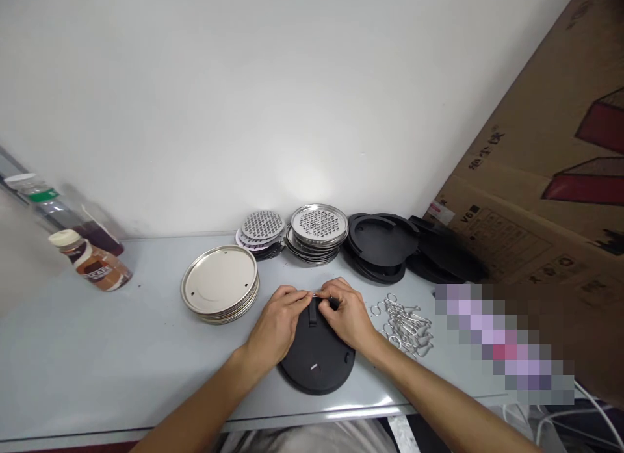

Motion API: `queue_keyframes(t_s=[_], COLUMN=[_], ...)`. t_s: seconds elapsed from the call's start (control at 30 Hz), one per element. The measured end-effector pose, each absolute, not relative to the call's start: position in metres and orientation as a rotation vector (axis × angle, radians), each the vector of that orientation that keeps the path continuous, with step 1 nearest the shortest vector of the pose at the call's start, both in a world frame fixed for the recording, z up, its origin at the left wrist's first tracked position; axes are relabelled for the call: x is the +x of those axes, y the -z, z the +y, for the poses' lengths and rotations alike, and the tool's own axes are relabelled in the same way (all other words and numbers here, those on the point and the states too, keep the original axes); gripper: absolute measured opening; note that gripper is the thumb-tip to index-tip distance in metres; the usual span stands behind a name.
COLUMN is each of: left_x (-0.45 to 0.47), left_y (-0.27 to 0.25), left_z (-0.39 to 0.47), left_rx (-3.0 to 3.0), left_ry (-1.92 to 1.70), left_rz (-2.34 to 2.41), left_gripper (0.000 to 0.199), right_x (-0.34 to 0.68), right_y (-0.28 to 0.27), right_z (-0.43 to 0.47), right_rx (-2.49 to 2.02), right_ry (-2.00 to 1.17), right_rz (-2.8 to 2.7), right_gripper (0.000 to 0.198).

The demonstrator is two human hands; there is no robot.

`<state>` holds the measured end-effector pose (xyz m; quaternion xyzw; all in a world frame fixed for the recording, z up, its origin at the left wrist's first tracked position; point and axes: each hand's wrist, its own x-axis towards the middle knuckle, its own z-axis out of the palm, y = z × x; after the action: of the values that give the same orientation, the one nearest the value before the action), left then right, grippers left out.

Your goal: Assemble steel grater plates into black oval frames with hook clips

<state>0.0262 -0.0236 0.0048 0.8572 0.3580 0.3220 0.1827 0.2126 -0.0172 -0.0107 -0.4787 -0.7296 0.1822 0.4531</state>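
A round black disc (319, 370) lies flat near the table's front edge, with a raised strip running in from its far rim. At that rim, my left hand (273, 322) and my right hand (347, 315) meet, fingertips pinched around a small shiny metal wire piece (316, 295). Most of the wire is hidden by the fingers. My left palm rests beside the disc's left side. Just right of my right wrist is a loose heap of metal wire hooks with looped ends (407, 326).
Cream metal discs (221, 281) are stacked at left. Along the wall stand perforated plates (263, 225), rimmed grater-like discs (319, 224) and black discs (385, 242). Two bottles (100, 264) are at far left. A large cardboard box (526, 212) and a pixelated patch occupy the right.
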Motion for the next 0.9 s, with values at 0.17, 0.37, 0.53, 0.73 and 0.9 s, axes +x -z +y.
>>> queue_keyframes(t_s=[0.17, 0.37, 0.53, 0.73, 0.9], left_x=[0.027, 0.024, 0.02, 0.009, 0.008], left_y=[-0.006, -0.012, -0.026, -0.006, 0.009], left_z=[-0.022, -0.025, -0.05, -0.09, -0.094], left_rx=[2.395, 2.378, 2.442, 2.662, 2.699], left_ry=[-0.893, -0.947, -0.724, -0.376, -0.405], left_rz=[0.982, 1.088, 1.208, 1.087, 1.094], left_gripper=[0.039, 0.037, 0.052, 0.11, 0.109], right_x=[0.214, 0.216, 0.223, 0.228, 0.229], right_y=[0.012, 0.005, -0.001, -0.005, -0.008], right_z=[-0.019, -0.021, -0.017, -0.014, -0.015], right_rx=[-1.239, -1.28, -1.339, -1.363, -1.347], right_ry=[-0.461, -0.516, -0.615, -0.681, -0.795], right_rz=[-1.798, -1.834, -1.867, -1.84, -1.821], right_gripper=[0.021, 0.021, 0.017, 0.022, 0.024])
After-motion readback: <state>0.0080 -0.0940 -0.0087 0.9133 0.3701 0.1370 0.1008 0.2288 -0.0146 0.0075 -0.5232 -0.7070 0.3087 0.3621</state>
